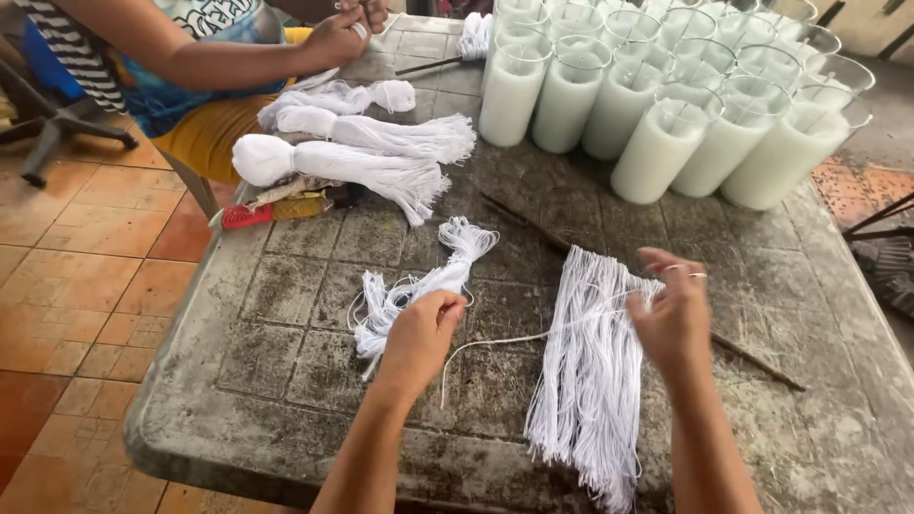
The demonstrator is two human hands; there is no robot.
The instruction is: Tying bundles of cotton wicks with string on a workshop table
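Currently my left hand point(419, 335) pinches one string point(495, 340) running rightward to my right hand point(674, 319), its grip closed on the pile of strings point(590, 381).

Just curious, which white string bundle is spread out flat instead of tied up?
The string bundle under the right hand; it fans loosely, untied, unlike the others.
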